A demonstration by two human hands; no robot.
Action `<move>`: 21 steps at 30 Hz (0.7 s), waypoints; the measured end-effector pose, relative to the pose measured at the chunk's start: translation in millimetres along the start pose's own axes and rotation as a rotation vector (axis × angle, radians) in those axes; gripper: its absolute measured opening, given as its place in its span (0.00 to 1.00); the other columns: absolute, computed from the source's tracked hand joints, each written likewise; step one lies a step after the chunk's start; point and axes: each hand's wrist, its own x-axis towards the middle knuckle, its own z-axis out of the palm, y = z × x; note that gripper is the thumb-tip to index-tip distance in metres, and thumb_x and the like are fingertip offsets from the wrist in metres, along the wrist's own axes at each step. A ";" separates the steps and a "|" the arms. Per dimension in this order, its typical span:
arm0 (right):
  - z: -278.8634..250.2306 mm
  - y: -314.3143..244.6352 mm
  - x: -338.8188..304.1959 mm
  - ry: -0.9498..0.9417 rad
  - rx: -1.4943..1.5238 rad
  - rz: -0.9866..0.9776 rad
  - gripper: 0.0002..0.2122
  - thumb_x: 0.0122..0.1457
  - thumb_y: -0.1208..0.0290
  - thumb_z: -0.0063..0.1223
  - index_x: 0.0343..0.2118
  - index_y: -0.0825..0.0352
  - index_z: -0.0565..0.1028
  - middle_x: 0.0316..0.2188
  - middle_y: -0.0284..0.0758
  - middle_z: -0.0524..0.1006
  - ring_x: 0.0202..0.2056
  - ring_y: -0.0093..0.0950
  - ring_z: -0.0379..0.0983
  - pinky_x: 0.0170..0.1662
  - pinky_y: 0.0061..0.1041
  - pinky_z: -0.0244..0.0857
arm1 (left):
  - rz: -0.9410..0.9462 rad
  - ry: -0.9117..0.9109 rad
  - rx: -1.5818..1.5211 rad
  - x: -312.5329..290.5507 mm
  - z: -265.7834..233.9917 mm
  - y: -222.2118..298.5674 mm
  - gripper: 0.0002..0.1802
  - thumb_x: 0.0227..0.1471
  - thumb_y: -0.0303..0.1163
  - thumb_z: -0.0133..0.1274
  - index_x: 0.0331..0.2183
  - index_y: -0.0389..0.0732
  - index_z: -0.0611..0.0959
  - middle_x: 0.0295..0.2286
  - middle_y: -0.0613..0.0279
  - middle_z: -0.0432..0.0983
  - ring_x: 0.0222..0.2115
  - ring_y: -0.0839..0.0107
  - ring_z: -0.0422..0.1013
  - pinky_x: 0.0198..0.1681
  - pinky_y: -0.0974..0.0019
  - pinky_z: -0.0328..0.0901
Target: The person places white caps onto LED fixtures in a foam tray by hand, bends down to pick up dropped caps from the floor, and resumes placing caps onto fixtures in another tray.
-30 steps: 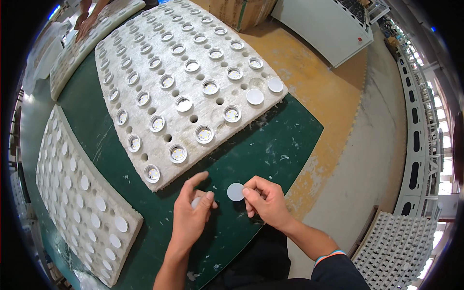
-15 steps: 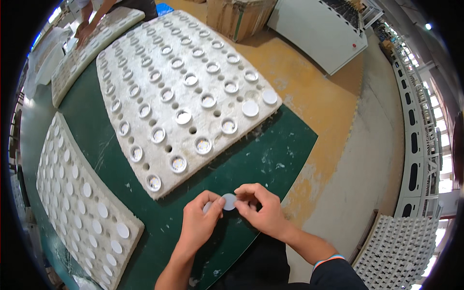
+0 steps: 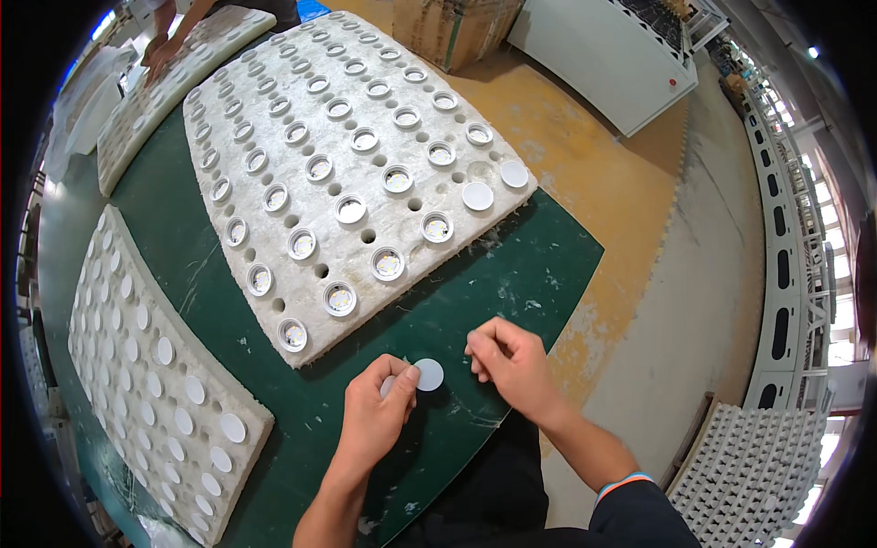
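Observation:
A thin white round disc (image 3: 428,375) sticks out between the thumb and forefinger of my left hand (image 3: 376,406). The edge of another white disc shows inside the same closed hand. To the right, clear of the disc, my right hand (image 3: 513,365) has its fingers curled and pressed together; whether anything small is in them is hidden. Beyond both hands lies a white foam board (image 3: 315,342) with rows of round white lamp housings (image 3: 339,298), most open with small yellow-dotted plates inside. Two housings at its right corner carry flat white covers (image 3: 477,195).
Another foam board (image 3: 247,425) at the left holds rows of white-topped round pieces. All rest on a green table (image 3: 512,265). At the far left, another person's hands (image 3: 160,57) touch a third board. A cardboard box (image 3: 438,32) and white machine (image 3: 594,68) stand beyond.
My right hand has moved away from the disc, to the right and slightly up. My left hand still grips the disc in nearly the same place.

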 end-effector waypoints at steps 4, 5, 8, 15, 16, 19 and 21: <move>6.5 -13.0 -6.2 -0.065 -0.340 -0.483 0.09 0.49 0.74 0.59 0.34 0.67 0.74 0.34 0.34 0.76 0.29 0.24 0.73 0.29 0.20 0.66 | -0.002 -0.023 -0.002 4.6 1.9 3.3 0.12 0.55 0.34 0.49 0.24 0.37 0.73 0.16 0.70 0.66 0.14 0.84 0.60 0.16 0.78 0.53; 2.5 -12.5 -0.4 -0.109 -0.518 -0.745 0.15 0.44 0.74 0.63 0.36 0.66 0.73 0.39 0.36 0.75 0.35 0.32 0.72 0.34 0.24 0.68 | 0.009 -0.031 -0.002 4.7 4.0 2.7 0.12 0.55 0.34 0.49 0.24 0.37 0.73 0.16 0.70 0.66 0.14 0.84 0.60 0.16 0.78 0.53; 7.2 -5.7 0.7 -0.146 -0.615 -0.769 0.14 0.44 0.73 0.62 0.35 0.65 0.72 0.38 0.35 0.75 0.37 0.33 0.72 0.37 0.27 0.69 | 0.056 -0.025 0.011 5.9 4.2 -3.0 0.12 0.55 0.33 0.49 0.24 0.37 0.73 0.15 0.70 0.66 0.15 0.84 0.60 0.16 0.78 0.53; -1.1 -12.5 5.8 -0.122 -0.585 -0.717 0.13 0.45 0.73 0.62 0.35 0.66 0.73 0.38 0.35 0.75 0.38 0.33 0.71 0.40 0.26 0.68 | 0.001 -0.008 -0.115 10.5 2.6 -3.3 0.12 0.56 0.34 0.47 0.25 0.37 0.74 0.15 0.70 0.66 0.14 0.84 0.59 0.16 0.78 0.53; -5.9 -21.4 8.4 -0.026 -0.570 -0.682 0.13 0.44 0.75 0.63 0.34 0.66 0.75 0.38 0.36 0.76 0.37 0.33 0.72 0.40 0.27 0.67 | -0.047 0.026 -0.256 10.7 1.6 -3.2 0.11 0.57 0.33 0.47 0.26 0.37 0.75 0.15 0.69 0.67 0.14 0.83 0.60 0.16 0.78 0.54; -16.4 -24.8 32.8 0.253 -0.504 -0.690 0.14 0.42 0.79 0.64 0.34 0.64 0.76 0.37 0.35 0.76 0.36 0.31 0.72 0.39 0.26 0.67 | -0.085 0.053 -0.440 8.9 -7.2 1.0 0.11 0.57 0.36 0.46 0.33 0.37 0.73 0.20 0.65 0.68 0.14 0.82 0.60 0.13 0.79 0.53; -13.6 -25.8 52.1 0.309 -0.501 -0.739 0.14 0.41 0.78 0.64 0.34 0.63 0.77 0.36 0.35 0.76 0.36 0.31 0.71 0.38 0.25 0.66 | -0.083 -0.002 -0.574 9.9 -13.0 0.5 0.17 0.58 0.36 0.44 0.43 0.33 0.70 0.30 0.56 0.73 0.21 0.76 0.68 0.17 0.76 0.62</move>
